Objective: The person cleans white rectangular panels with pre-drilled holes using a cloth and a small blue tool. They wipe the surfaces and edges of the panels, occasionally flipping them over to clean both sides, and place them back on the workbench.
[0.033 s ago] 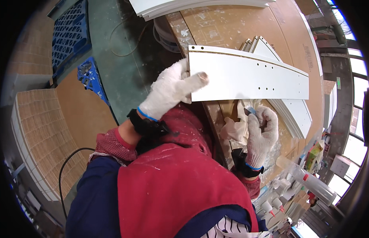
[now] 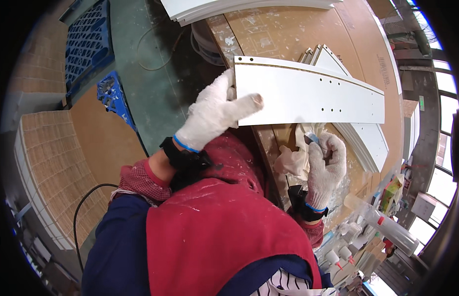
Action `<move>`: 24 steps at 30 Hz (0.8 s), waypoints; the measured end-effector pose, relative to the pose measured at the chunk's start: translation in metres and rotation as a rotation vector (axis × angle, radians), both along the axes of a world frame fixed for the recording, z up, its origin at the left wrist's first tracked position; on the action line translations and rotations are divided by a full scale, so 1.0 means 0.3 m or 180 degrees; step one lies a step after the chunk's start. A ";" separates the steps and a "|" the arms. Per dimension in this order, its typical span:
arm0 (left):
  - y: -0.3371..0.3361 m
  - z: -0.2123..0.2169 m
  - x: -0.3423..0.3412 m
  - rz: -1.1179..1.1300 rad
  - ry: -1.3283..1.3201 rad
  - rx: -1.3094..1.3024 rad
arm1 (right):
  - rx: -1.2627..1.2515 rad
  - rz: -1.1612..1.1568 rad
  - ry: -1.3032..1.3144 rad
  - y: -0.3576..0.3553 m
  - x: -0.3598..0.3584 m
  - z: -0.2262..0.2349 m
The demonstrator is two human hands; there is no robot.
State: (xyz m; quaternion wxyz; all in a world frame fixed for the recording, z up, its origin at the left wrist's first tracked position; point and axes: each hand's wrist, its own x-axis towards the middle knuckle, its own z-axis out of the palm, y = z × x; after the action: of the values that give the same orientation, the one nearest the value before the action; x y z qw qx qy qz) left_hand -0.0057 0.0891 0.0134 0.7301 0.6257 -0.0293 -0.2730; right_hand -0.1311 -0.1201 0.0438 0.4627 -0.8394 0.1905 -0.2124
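Observation:
My left hand [image 2: 210, 108], in a white knit glove, grips the left end of a long white board [image 2: 283, 93] with a row of dark holes. Its thumb lies over the board's face, and the fingers are hidden at the edge and behind it. Just below the board's lower edge is my right hand [image 2: 327, 163], also gloved, with its fingers curled and pinched on a small grey flat blade [image 2: 312, 138] like a scraper. Crumpled pale paper or cloth [image 2: 293, 163] lies beside that hand. Under the held board, more white boards [image 2: 365, 143] are stacked at an angle.
The worktable [image 2: 288, 34] is covered in brown cardboard with white smears. Another stack of white boards [image 2: 249, 9] lies at its far end. A white bucket [image 2: 207, 47] stands beside the table. A blue pallet [image 2: 89, 47] is at far left; a clear plastic tube [image 2: 394, 234] lies at right.
My left hand's thumb has shifted slightly to the right over the board's face. The board and my right hand look unmoved.

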 end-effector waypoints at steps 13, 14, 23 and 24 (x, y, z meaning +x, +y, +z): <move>0.309 -0.085 -0.002 0.0743 -0.0450 0.1988 | 0.1006 -0.0712 -0.0129 -0.139 -0.102 -0.032; 0.336 -0.096 -0.006 0.0830 -0.0128 0.1966 | 0.1072 -0.0810 -0.0062 -0.138 -0.103 -0.017; 0.119 -0.017 -0.011 -0.0572 0.0471 -0.0225 | 0.0203 0.1386 0.0502 0.023 0.138 0.142; 0.099 -0.029 -0.016 -0.0594 0.0497 -0.0409 | -0.0208 0.1755 0.0557 0.041 0.190 0.148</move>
State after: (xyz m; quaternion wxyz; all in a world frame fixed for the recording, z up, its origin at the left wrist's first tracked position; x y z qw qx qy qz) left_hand -0.0106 0.1190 0.0048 0.7401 0.5491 -0.0478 -0.3852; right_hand -0.0740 -0.1076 0.0883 0.4575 -0.8891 -0.0126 -0.0114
